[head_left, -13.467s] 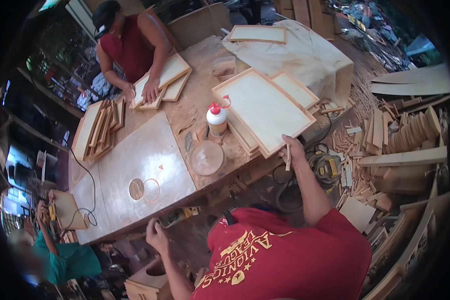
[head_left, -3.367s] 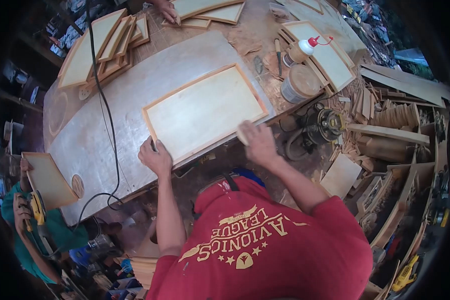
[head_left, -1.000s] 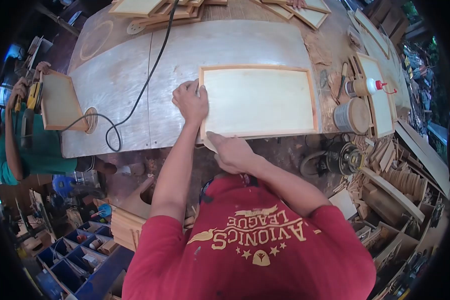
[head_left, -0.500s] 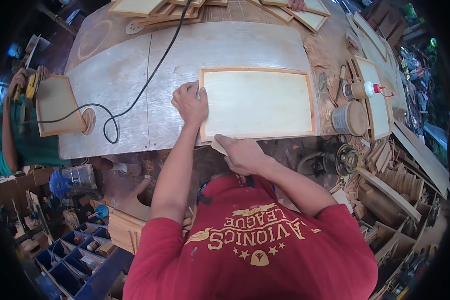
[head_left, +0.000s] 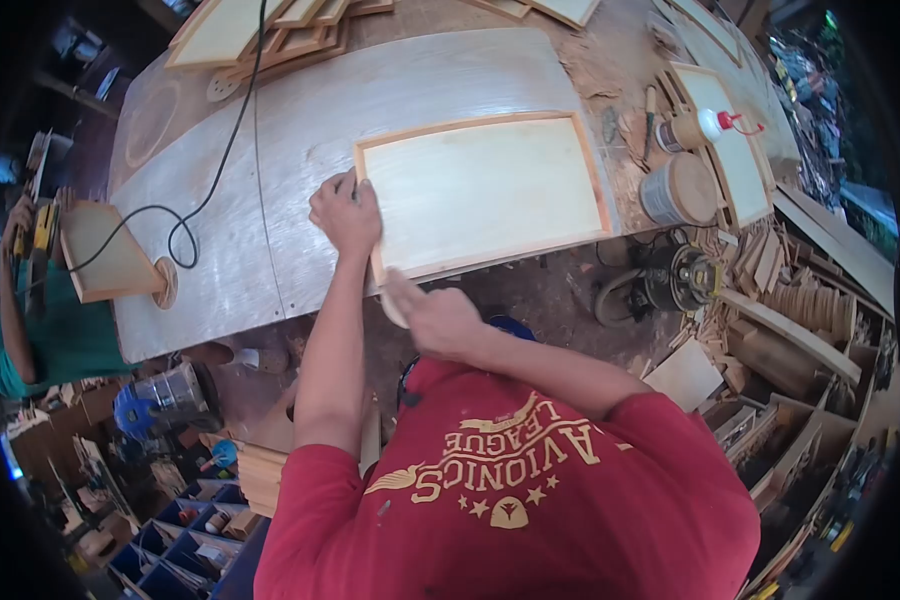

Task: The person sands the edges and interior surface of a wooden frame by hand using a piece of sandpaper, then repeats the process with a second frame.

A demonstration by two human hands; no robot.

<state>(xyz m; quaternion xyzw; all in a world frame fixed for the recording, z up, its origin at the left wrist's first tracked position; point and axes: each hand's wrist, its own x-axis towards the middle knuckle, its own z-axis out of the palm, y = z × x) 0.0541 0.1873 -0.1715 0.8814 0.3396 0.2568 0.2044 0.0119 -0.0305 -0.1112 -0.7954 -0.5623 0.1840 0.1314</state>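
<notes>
A shallow wooden tray [head_left: 482, 195] with a pale base and raised thin rim lies at the near edge of the workbench. My left hand [head_left: 347, 215] is closed around its left side, thumb on the rim. At the near left corner of the tray is my right hand [head_left: 445, 322], its fingers pressed on a pale, rounded piece of sandpaper [head_left: 394, 309]. The sandpaper touches the outside of the rim there; most of it is under the fingers.
More trays [head_left: 220, 35] are piled at the far left. A glue bottle [head_left: 698, 127] and a round tub [head_left: 678, 190] stand right of the tray. A black cable [head_left: 232, 140] crosses the bench. At left, a co-worker in a green shirt [head_left: 65, 340] holds a yellow-and-black tool [head_left: 42, 230] beside another tray.
My right hand has moved left with the sandpaper, from the tray's near edge to its near left corner. My left hand keeps its grip. The whole view has shifted and tilted.
</notes>
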